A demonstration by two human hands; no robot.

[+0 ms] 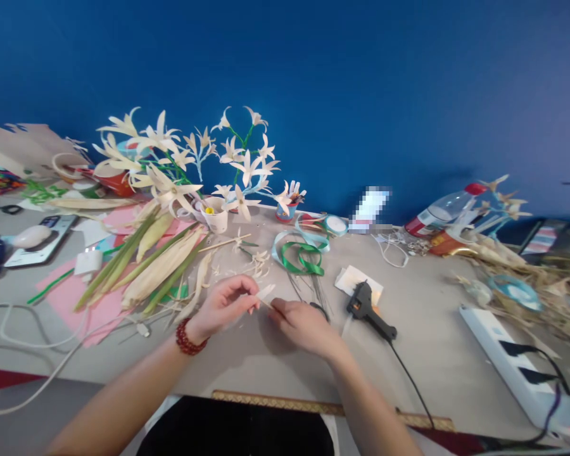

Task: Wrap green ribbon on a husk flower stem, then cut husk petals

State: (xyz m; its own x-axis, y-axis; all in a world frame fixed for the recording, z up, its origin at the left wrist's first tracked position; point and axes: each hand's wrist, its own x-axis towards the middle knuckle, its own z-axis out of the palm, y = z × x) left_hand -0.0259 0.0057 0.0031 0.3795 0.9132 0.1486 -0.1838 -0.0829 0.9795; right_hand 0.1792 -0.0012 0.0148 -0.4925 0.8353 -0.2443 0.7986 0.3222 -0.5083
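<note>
A small pale, petal-shaped piece of corn husk (266,292) is held between my two hands, above the middle of the table. The thumb and fingertips of my left hand (221,308) pinch it from the left; a red bead bracelet circles that wrist. From the right, the fingers of my right hand (304,322) close on its lower end, where they partly hide it. Just beyond my hands lie husk scraps (260,261) and thin wires (319,288). To the right of my right hand, a black glue gun (365,304) rests on its side by a white pad.
Corn husks (154,272) lie on pink paper at left. White husk flowers (249,166) stand in cups behind. Green ribbon (304,261) is coiled mid-table. A bottle (446,209) and power strip (501,367) are at right, with cables near both sides.
</note>
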